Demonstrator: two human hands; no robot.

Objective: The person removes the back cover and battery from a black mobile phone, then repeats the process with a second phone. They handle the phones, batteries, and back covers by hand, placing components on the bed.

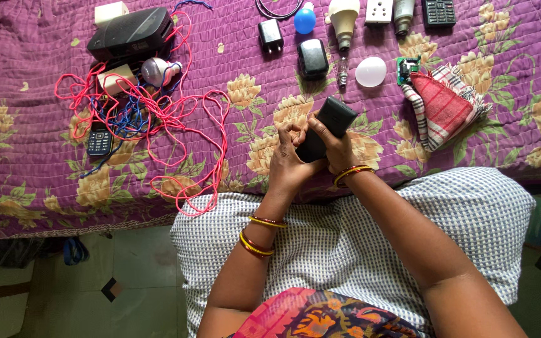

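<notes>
Purple quilted bedding point(32, 156) printed with pale yellow flowers fills the upper two-thirds of the frame, serving as a worktable for a spread of small electrical goods. At centre, a seated person grips a black rectangular device point(328, 125) just above the bed's near edge, lifted clear of the cloth and tilted so one long side faces the camera. The left hand point(288, 159) cups its lower end, fingers curled and pressed together with the fingertips bunched against the casing's edge; the right hand point(338, 147) wraps it from the other side, thumb laid along the body, apparently steadying it while the left works at the seam. Gold and red bangles ring both wrists.

Everything else lies within arm's reach. A tangle of red and blue wire point(151, 112) sprawls across the left of the frame, looped over a small keypad phone point(99, 141) and beside a black box-shaped speaker point(131, 31) at upper left. Along the top edge sit a black plug adapter point(270, 34), a blue ball-like bulb cover point(304, 20), a white bulb housing point(344, 19), a white socket plate point(379, 10) and a dark remote control point(439, 11). A black oval case point(312, 58) and a white dome point(370, 71) rest just above the hands. A folded red-and-white checked cloth point(443, 106) lies at right, touching a small green circuit board point(407, 67). A checked cushion point(471, 213) covers the lap.
</notes>
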